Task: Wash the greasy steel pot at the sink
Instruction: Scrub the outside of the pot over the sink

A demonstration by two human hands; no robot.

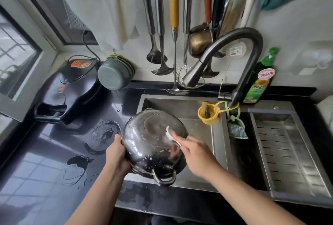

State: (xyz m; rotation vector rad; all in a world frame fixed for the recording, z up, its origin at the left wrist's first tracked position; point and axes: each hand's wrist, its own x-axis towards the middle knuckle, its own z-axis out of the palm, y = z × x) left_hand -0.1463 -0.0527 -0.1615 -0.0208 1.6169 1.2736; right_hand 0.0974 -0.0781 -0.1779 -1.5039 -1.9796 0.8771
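Black table [36, 179] is carrying water puddles [102, 134] and an electric cooker [66, 89]. Steel sink [198, 152] is sitting beneath the curved faucet [225, 51]. Steel pot [151, 143], inverted and tilted, is hanging over the sink's left edge. Left hand [117, 154] is gripping its rim; right hand [196, 154] is pinching a white cloth [171, 134] against the soapy base

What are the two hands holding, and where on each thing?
The left hand grips the upturned steel pot by its rim. The right hand pinches a small white cloth against the pot's bottom.
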